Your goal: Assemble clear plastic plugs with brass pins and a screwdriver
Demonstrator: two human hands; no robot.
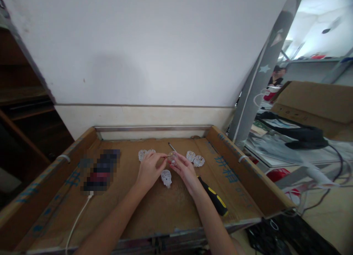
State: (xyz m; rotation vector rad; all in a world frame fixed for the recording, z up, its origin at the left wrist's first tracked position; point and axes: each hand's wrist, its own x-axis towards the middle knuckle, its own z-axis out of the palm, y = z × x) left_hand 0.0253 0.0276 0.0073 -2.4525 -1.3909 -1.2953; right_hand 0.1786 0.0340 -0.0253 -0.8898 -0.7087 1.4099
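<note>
Both my hands meet over the middle of a cardboard-lined tray (pixel 242 174). My left hand (pixel 150 168) is closed in a pinch on a thin metal pin that points right toward a small clear plastic part (pixel 173 158). My right hand (pixel 184 170) has its fingers closed around that clear part. Just below the hands a white plastic plug piece (pixel 166 177) lies on the cardboard. Two more white pieces (pixel 145 153) lie behind my left hand, and another pair (pixel 195 158) lies right of my right hand. A slim metal tool (pixel 172 147) lies behind the hands.
A black and yellow screwdriver (pixel 213 197) lies under my right forearm. A blurred dark object (pixel 100 170) with a white cable (pixel 78 218) sits on the left. Right of the tray are cardboard boxes (pixel 317 104), cables and another person (pixel 277 76) far back.
</note>
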